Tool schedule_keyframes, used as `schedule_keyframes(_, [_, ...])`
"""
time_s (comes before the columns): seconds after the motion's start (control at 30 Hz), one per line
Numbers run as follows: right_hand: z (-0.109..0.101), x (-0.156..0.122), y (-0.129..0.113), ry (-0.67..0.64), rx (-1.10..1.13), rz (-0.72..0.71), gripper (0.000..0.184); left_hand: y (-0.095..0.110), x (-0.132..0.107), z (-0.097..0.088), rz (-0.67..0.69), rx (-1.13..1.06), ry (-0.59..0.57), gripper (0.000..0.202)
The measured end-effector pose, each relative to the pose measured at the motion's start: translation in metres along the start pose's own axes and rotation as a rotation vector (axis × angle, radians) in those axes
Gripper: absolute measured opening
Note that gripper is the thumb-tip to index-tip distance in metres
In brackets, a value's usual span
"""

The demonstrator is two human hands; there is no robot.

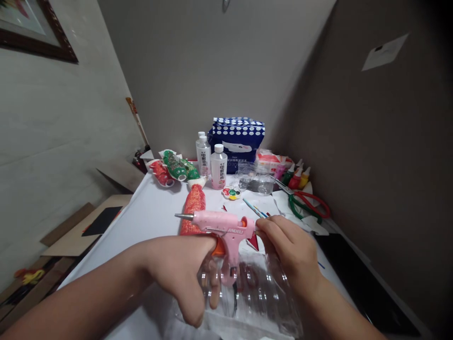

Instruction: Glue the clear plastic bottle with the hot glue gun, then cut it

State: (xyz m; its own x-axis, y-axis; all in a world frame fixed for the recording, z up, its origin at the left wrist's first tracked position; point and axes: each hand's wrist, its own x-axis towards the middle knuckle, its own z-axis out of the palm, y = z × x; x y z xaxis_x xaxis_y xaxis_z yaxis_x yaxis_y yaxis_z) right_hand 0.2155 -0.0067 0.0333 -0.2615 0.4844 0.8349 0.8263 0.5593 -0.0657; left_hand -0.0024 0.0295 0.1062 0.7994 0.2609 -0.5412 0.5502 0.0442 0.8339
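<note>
The left hand [177, 271], thumb spread from the fingers, meets the orange plastic trigger [219, 247] of the pink plastic glue gun [214, 221] at lower centre; the right hand [293, 245] curls at its rear, firmness of either grip unclear. Probably light and stiff, the gun suits a handle hold, clear of the slim silver metal nozzle [184, 216].

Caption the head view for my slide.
Right hand at a pink glue gun's rear, left hand by its orange trigger, clear ridged plastic below.
</note>
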Motion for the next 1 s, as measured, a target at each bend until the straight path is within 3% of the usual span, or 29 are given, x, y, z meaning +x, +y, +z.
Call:
schedule_keyframes(0.17, [0.0012,-0.0009,0.0015,0.013,0.111,0.022,0.011,0.0018,-0.0019,0.0005,-0.028,-0.02,0.043,0.036])
schedule_keyframes(0.33, [0.0012,-0.0007,0.0017,0.046,0.272,0.048,0.011,0.0008,0.0021,-0.0018,-0.031,0.022,0.01,0.045])
schedule_keyframes(0.6, [0.0008,-0.0057,0.0046,0.064,0.227,-0.051,0.014,0.0029,-0.0007,0.0014,-0.006,0.069,-0.012,0.034])
schedule_keyframes(1.0, [0.0007,-0.0098,0.0046,0.021,0.194,-0.098,0.016,-0.0023,0.0006,-0.0021,-0.027,0.056,-0.06,0.039])
